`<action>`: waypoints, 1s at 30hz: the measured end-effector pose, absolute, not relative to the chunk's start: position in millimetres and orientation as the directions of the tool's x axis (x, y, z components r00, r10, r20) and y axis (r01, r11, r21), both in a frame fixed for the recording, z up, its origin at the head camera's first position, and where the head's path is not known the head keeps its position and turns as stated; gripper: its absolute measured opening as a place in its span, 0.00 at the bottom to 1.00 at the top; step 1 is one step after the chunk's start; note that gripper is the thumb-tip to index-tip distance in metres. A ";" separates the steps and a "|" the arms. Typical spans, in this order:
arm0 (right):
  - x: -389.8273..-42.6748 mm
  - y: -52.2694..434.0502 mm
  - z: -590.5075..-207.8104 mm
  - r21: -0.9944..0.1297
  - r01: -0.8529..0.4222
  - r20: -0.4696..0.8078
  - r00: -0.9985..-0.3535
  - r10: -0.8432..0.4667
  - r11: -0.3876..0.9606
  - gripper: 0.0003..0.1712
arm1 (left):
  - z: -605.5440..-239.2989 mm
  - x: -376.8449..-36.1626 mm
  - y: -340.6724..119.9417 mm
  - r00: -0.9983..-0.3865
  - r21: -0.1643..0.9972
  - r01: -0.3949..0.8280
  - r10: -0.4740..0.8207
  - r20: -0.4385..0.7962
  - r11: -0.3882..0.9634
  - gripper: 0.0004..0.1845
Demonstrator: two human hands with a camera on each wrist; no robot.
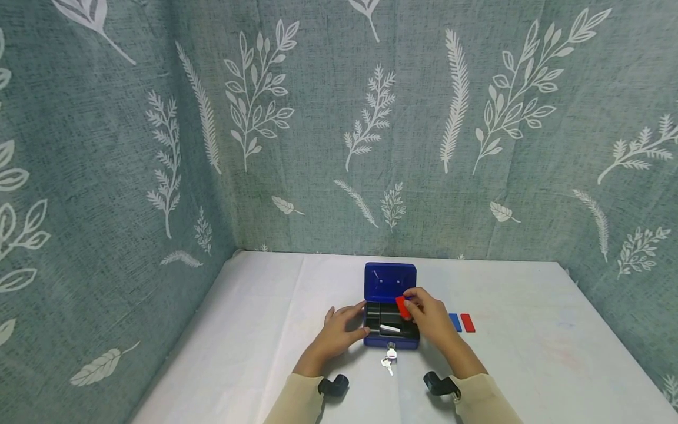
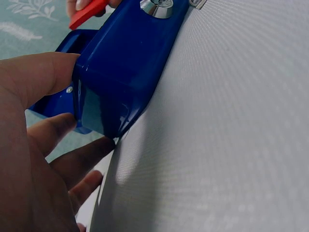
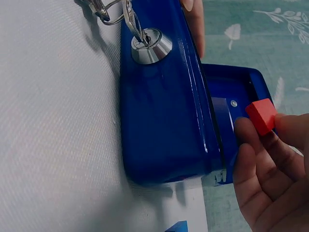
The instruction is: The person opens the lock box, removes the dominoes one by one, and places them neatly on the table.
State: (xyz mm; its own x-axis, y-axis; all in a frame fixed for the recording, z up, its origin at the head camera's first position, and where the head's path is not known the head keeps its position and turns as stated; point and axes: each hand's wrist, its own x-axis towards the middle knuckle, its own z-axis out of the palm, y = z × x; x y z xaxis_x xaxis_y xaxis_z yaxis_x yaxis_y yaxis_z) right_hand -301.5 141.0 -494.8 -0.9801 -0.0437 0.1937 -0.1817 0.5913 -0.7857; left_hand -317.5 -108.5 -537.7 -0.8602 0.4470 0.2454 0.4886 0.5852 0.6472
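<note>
A blue cash box [image 1: 391,342] stands on the table with its lid [image 1: 391,281] raised. My right hand [image 1: 430,315] pinches a red block [image 1: 402,307] above the right part of the black compartment tray [image 1: 373,311]; the right wrist view shows this red block [image 3: 262,116] between thumb and fingers. With extended fingers, my left hand [image 1: 338,335] touches the box's left side. Its thumb [image 2: 53,72] rests at the rim in the left wrist view. A white strip [image 1: 389,328] lies in the tray. Keys [image 1: 389,358] hang from the front lock.
Right of the box, a blue block [image 1: 455,322] and another red block [image 1: 467,323] lie on the white tabletop [image 1: 286,300]. A leaf-patterned curtain [image 1: 318,118] rises behind the table and along its left side.
</note>
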 end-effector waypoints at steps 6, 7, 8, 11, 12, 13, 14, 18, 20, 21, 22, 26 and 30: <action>-300.8 144.6 -494.1 -0.800 -0.177 0.195 -0.980 -0.031 0.574 0.17 | -538.2 -317.8 -108.3 -0.868 0.650 0.471 0.443 0.223 0.596 0.35; -300.5 145.4 -494.2 -0.808 -0.178 0.195 -0.980 -0.030 0.562 0.17 | -538.1 -317.6 -108.4 -0.868 0.648 0.472 0.443 0.223 0.598 0.35; -300.5 146.1 -494.4 -0.816 -0.178 0.196 -0.980 -0.028 0.550 0.17 | -538.3 -317.6 -108.5 -0.868 0.645 0.473 0.444 0.224 0.599 0.35; -300.7 148.5 -494.6 -0.839 -0.178 0.194 -0.981 -0.023 0.514 0.17 | -538.2 -317.3 -108.7 -0.864 0.642 0.482 0.447 0.232 0.597 0.35; -300.4 149.3 -494.4 -0.845 -0.178 0.194 -0.981 -0.021 0.505 0.17 | -538.1 -317.3 -108.8 -0.863 0.641 0.482 0.448 0.232 0.597 0.35; -300.3 150.0 -494.4 -0.850 -0.176 0.192 -0.981 -0.020 0.497 0.17 | -538.1 -317.4 -108.9 -0.863 0.641 0.482 0.448 0.232 0.597 0.35; -300.2 150.8 -494.4 -0.855 -0.176 0.191 -0.981 -0.019 0.488 0.18 | -538.0 -317.3 -108.9 -0.864 0.640 0.481 0.448 0.231 0.598 0.35; -299.4 154.3 -494.2 -0.870 -0.167 0.181 -0.983 -0.015 0.463 0.19 | -537.8 -317.4 -108.4 -0.869 0.639 0.471 0.443 0.219 0.608 0.35; -299.9 156.6 -495.3 -0.878 -0.154 0.167 -0.986 -0.012 0.453 0.20 | -537.5 -317.5 -108.2 -0.872 0.639 0.466 0.441 0.214 0.612 0.34; -300.1 157.7 -495.7 -0.880 -0.147 0.160 -0.987 -0.010 0.452 0.20 | -537.4 -317.7 -108.1 -0.872 0.639 0.466 0.441 0.213 0.612 0.34; -300.4 158.8 -496.1 -0.887 -0.130 0.145 -0.989 0.000 0.442 0.20 | -537.2 -317.8 -108.1 -0.873 0.639 0.464 0.441 0.210 0.613 0.35; -300.5 163.1 -497.2 -0.906 -0.116 0.133 -0.991 0.014 0.407 0.20 | -537.0 -317.9 -108.1 -0.873 0.640 0.463 0.442 0.209 0.613 0.35; -299.6 166.7 -498.0 -0.926 -0.101 0.122 -0.992 0.035 0.364 0.20 | -538.2 -317.8 -108.2 -0.870 0.639 0.468 0.444 0.213 0.611 0.35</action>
